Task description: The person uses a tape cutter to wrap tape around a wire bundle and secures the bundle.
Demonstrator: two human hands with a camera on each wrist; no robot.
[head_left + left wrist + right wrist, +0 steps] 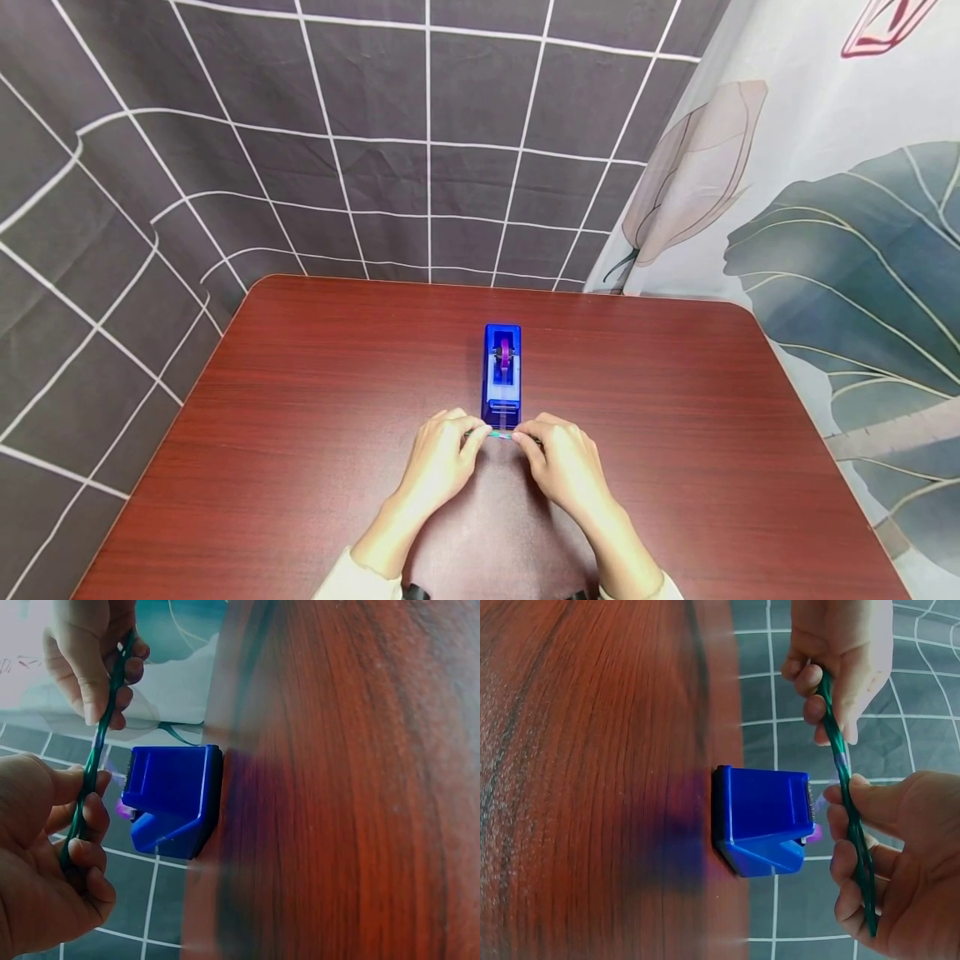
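Note:
A blue tape dispenser (492, 333) with a purple tape roll (505, 356) stands on the table. Close in front of its serrated edge, a thin dark green twisted cord (91, 769) is stretched between both hands. My left hand (438, 462) pinches one end section between thumb and fingers. On the other section, my right hand (566, 462) does the same, fingers curled round it. A strip of translucent purple tape (821, 802) runs from the dispenser to the cord's middle, where a purple patch shows. The cord's far ends are partly hidden by the fingers.
The reddish-brown wooden table (315, 375) extends around the dispenser. Behind it hangs a dark gray curtain (375, 175) with a white grid. To the right is a white curtain (690, 250) with leaf and flower prints.

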